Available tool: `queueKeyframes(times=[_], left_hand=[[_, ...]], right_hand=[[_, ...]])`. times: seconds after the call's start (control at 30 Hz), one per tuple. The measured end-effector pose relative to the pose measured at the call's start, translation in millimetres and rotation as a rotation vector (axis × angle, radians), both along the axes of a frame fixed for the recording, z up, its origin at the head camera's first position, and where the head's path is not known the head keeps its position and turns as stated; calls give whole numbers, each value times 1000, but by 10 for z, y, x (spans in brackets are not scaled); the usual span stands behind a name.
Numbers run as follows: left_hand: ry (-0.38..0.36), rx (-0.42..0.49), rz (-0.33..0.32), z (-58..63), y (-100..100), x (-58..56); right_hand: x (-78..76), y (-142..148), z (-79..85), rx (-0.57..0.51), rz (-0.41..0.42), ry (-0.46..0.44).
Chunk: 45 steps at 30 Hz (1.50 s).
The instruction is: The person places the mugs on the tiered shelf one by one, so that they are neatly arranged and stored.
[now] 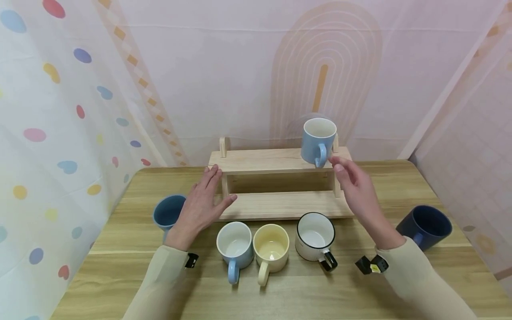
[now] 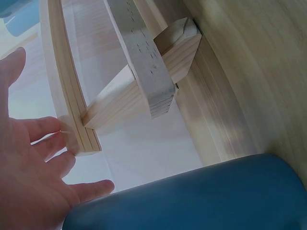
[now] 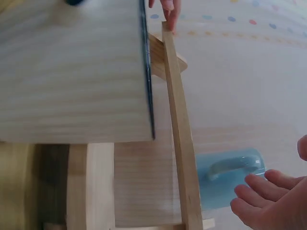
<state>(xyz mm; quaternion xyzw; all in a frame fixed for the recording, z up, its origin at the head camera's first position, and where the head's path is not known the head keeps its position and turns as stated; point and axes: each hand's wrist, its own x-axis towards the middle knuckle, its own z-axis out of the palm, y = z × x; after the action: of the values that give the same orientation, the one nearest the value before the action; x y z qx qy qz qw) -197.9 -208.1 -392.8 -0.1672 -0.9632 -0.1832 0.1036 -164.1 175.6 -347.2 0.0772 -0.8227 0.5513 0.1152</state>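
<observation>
A light blue mug (image 1: 314, 146) with a white inside stands upright at the right end of the upper board of a wooden two-tier shelf (image 1: 260, 163). My right hand (image 1: 358, 189) is beside this mug, fingertips close to its handle, fingers loosely bent and holding nothing. In the right wrist view the mug's handle (image 3: 230, 165) shows just past the fingers. My left hand (image 1: 200, 206) rests its fingertips on the left end of the upper board, fingers spread. The left wrist view shows those fingers (image 2: 43, 128) at the board end (image 2: 79, 139), with a dark teal mug (image 2: 201, 196) below.
In front of the shelf stand another light blue mug (image 1: 245, 258), a pale yellow mug (image 1: 276, 262) and a white mug with a black rim (image 1: 306, 251). The teal mug sits by my left wrist. A navy mug (image 1: 418, 229) stands right of my right wrist. Curtains hang behind.
</observation>
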Motion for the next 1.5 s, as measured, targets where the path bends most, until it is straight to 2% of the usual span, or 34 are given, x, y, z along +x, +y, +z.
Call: queueKeyframes(times=[0.17,0.37,0.57,0.77,0.93,1.1,1.5], left_hand=[[-3,1,0,-1,-2,-4],[-4,-1,0,-9,-14,-7],[-11,-2,5,0,-28,0],[-1,-3,1,3,-34,4],[-1,-3,2,5,-37,11],[-1,3,2,2,-36,13],[7,12,3,-10,-58,3]], right_hand=[[178,51,-52,66,39,56],[401,117,-160,141,67,75],[572,165,-285,244,52,143],[705,221,-393,331,34,171],[795,270,-459,384,45,150],[870,302,-525,400,62,76],[971,297,-681,458,134,-27]])
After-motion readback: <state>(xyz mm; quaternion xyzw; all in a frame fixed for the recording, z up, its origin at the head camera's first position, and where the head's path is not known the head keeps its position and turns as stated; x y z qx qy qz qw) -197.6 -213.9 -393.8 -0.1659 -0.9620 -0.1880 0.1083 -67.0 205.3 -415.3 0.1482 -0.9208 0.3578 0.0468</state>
